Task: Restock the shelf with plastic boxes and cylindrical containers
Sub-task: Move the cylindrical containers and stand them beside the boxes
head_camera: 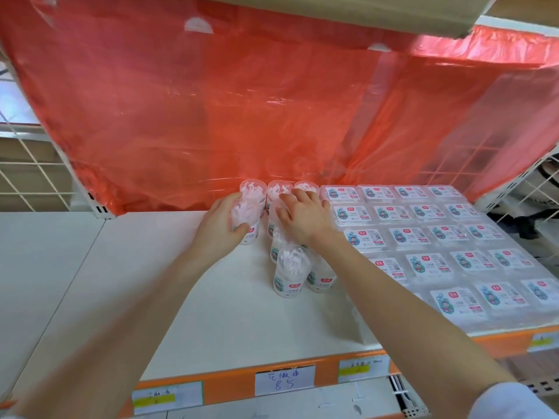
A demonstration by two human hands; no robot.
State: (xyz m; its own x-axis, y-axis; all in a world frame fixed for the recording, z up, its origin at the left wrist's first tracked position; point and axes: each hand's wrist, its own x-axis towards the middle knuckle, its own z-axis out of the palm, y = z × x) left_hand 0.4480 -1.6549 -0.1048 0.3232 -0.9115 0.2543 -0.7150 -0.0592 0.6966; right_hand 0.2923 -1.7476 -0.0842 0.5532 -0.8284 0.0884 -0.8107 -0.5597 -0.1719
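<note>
My left hand [218, 223] grips a clear cylindrical container [245, 217] of pink-white picks, standing on the white shelf [187, 285]. My right hand [304, 214] lies on top of another cylindrical container [273, 228] in the middle of the cluster, fingers spread and bent over its lid. Three more containers [279, 189] stand at the back by the red sheet, and two containers [292, 272] stand in front under my right forearm. Flat clear plastic boxes [447, 237] with labels fill the shelf's right side in rows.
A red plastic sheet [242, 101] hangs behind the shelf. A cardboard box edge [393, 16] juts out above. The orange shelf front [230, 385] carries price tags. White wire grid panels [33, 173] flank both sides. Bare white shelf lies to the left.
</note>
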